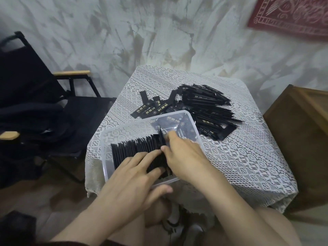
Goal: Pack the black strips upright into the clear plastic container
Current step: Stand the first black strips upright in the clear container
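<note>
Clear plastic container [145,117] stands on the lace-covered counter [239,157], in front of the person. Inside it, black strips [138,146] stand upright in a close row. The left hand [131,176] rests on top of the row with straight fingers [147,157], its thumb outside the near wall. The right hand [186,157] touches the row's end at 3 o'clock; whether it pinches a strip I cannot tell. A loose pile [209,110] of strips lies at 1 o'clock from the container.
</note>
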